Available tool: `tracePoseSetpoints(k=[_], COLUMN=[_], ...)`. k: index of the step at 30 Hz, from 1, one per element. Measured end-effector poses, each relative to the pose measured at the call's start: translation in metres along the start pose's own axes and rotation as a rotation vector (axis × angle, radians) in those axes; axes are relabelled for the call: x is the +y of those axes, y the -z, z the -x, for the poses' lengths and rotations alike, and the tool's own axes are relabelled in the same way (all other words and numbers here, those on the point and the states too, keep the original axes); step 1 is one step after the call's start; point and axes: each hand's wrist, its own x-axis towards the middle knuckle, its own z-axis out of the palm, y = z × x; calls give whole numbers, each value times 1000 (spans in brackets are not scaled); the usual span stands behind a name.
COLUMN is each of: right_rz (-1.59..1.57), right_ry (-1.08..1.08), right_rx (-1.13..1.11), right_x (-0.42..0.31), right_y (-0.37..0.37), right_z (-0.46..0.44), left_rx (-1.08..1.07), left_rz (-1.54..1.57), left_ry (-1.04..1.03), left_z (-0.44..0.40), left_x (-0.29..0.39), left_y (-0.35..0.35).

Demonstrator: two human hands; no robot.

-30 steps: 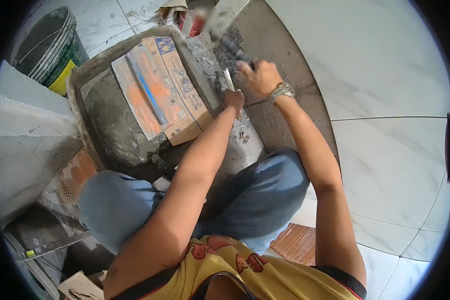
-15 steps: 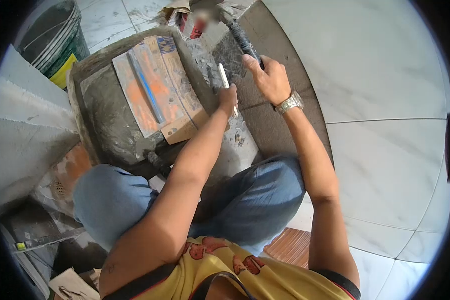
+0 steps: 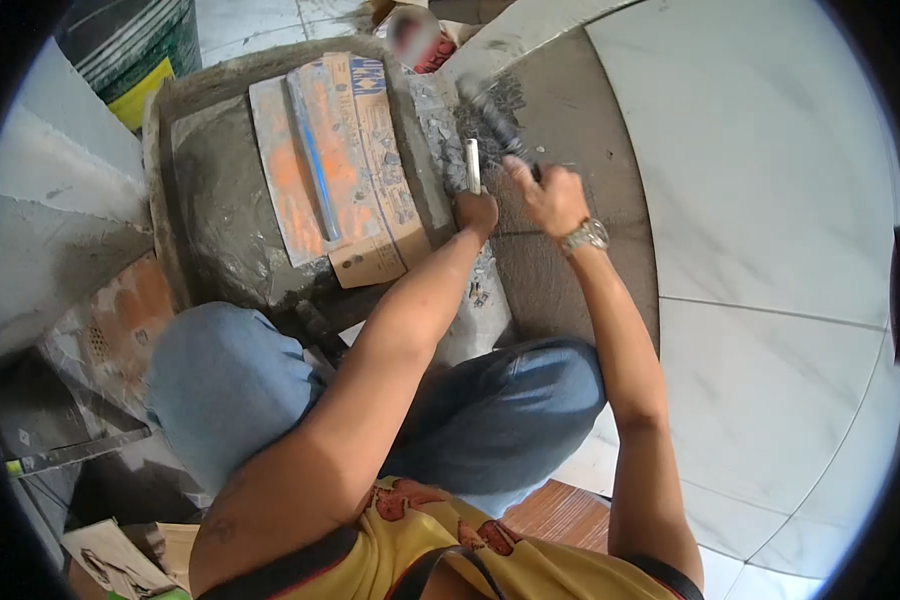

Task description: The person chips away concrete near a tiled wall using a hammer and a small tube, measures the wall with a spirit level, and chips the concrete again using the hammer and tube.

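Note:
My right hand (image 3: 555, 198), with a metal watch on the wrist, is closed round the black-wrapped handle of a hammer (image 3: 497, 120). The hammer's head end is smeared by motion and sits over the rough grey edge. My left hand (image 3: 476, 214) grips a thin pale rod (image 3: 472, 165) standing out above the fist; its lower end is hidden. Both hands are above a dusty grey strip (image 3: 560, 265) beside the white tiles. Broken grey chips (image 3: 478, 292) lie just below my left hand.
To the left, a mortar trough (image 3: 155, 150) holds wet grey mortar (image 3: 220, 215). Across it lie a cardboard piece (image 3: 385, 190) and a board with a blue-handled tool (image 3: 315, 165). A dark bucket (image 3: 130, 45) stands behind. Large white tiles (image 3: 760, 150) extend right.
My right hand and the hammer have come down and nearer to me. The pale rod in my left hand stands more upright. The view has shifted slightly.

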Motion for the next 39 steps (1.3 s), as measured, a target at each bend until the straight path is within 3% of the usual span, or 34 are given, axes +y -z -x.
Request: tracePoseSetpoints(k=[2,3,6,7,8,10,13,16,19,22,24,26,28,30,31,33,34,36,38,39], right_rz=[-218,-259,-249,72,168,172,-19,-407,-503,254,153,22,-173,-369,-467,-485,-493,-170,202,208], right_ry=[46,155,179,39,-151,-60,-101,77,225,96,38,-1,-1,140,204,263,302,201,131,125], right_rx=[80,185,121,-5,-179,-122,-119,163,283,253,114,46,120,212,260,271,275,65,42,24], right_x=[-43,-39,-11,7,30,37,-20,-49,-23,79,58,32,-19,-54,-60,-53,-48,-22,18,27], right_y=[40,32,-12,-28,-49,-51,10,38,-5,-99,-76,-38,11,45,48,29,19,-4,-48,-54], right_z=[16,13,7,-3,-20,-21,-2,13,7,-39,-50,-30,-15,-3,3,8,9,-1,-18,-21], left_rx=[8,-22,-41,-95,-134,-184,-193,-104,-157,-167,-133,-246,-75,-63,-127,-193,-207,-231,-262,-246], left_rz=[-63,-49,-55,18,3,-6,30,-65,-40,-65,-108,-325,-196,-38,55,229,271,306,273,239], left_ry=[-36,0,-2,66,89,114,-1,8,29,72,71,-91,-62,40,126,294,250,240,313,302], left_z=[-6,-8,7,19,23,6,-10,-13,-2,18,0,-41,-36,-15,3,-12,-11,0,21,20], left_x=[-5,-7,6,23,21,22,-3,-2,13,27,19,-26,-20,-11,12,-3,-3,11,32,33], left_y=[-5,-5,12,25,26,21,5,0,22,27,19,-19,-24,-13,13,-5,-5,12,38,37])
